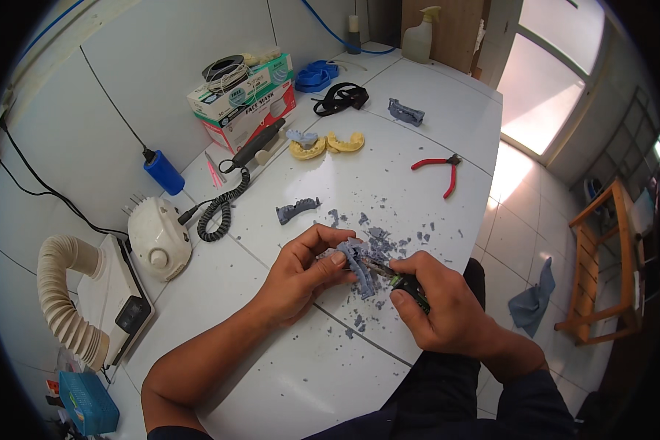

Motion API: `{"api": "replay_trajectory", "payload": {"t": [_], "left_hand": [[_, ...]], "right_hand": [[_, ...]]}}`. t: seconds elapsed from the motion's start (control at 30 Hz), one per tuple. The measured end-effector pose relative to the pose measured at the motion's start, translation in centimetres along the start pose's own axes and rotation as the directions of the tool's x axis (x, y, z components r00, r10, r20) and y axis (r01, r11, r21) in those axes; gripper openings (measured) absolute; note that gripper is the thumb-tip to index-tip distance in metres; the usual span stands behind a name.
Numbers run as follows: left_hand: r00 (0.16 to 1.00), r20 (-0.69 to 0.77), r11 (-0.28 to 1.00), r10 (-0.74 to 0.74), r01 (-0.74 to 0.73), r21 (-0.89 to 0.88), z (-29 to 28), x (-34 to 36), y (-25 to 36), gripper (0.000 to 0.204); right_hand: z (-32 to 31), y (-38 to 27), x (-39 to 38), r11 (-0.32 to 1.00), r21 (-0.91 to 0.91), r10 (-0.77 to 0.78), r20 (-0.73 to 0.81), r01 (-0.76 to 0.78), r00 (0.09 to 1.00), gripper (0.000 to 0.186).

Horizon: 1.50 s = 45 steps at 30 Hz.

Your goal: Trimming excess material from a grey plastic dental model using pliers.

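My left hand (304, 265) pinches a grey-blue dental arch piece (357, 270) with thin support struts, low over the white table. My right hand (441, 302) is wrapped round small cutting pliers (411, 289) with black-and-green handles. Their jaws reach the right side of the arch piece; whether they bite into it cannot be made out. Broken grey scraps (378, 236) lie scattered around and beneath both hands. Beyond my left hand rests a second grey arch piece (298, 211). Farther back are yellow dental models (345, 142), one with a light-grey piece on top.
Red-handled nippers (452, 182) and another grey piece (405, 112) lie farther right. A rotary handpiece (260, 143) trails a coiled cord to the left, near a white control unit (159, 238) and a hose (55, 286). Stacked boxes (246, 117) stand behind. The table's edge runs along the right.
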<state>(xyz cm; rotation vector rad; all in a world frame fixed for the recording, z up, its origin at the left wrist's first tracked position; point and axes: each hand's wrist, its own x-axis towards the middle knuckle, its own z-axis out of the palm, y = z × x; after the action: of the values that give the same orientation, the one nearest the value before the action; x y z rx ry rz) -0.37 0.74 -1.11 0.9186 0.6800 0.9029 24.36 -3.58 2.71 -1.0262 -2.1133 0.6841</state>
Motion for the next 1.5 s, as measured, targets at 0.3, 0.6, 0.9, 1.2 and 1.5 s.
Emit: {"api": "replay_trajectory", "payload": {"t": [0.3,0.6,0.9,1.2,1.5], "left_hand": [[0.998,0.045,0.998,0.051,-0.053,0.027,0.3,-0.1,-0.1,0.041],[0.997,0.059,0.997,0.059,-0.062,0.045,0.2,-0.1,-0.3,0.037],[0.996,0.062,0.995,0.064,-0.068,0.077,0.4,0.0,-0.1,0.036],[0.999,0.024,0.978,0.047,-0.051,0.204,0.5,-0.2,-0.2,0.039],[0.991,-0.012,0.958,0.135,-0.128,0.255,1.1,-0.6,-0.1,0.028]], "right_hand": [[0.7,-0.2,0.1,0.998,0.020,0.058,0.020,-0.058,0.998,0.029],[0.7,-0.1,0.0,0.998,0.013,0.059,0.004,-0.059,0.998,0.029],[0.2,-0.3,0.0,0.997,-0.013,0.071,0.054,-0.070,0.996,0.029],[0.8,-0.1,-0.1,0.997,0.032,0.067,0.037,-0.068,0.997,0.028],[1.6,-0.2,-0.3,0.997,0.066,0.033,0.020,-0.034,0.999,0.027]]}}
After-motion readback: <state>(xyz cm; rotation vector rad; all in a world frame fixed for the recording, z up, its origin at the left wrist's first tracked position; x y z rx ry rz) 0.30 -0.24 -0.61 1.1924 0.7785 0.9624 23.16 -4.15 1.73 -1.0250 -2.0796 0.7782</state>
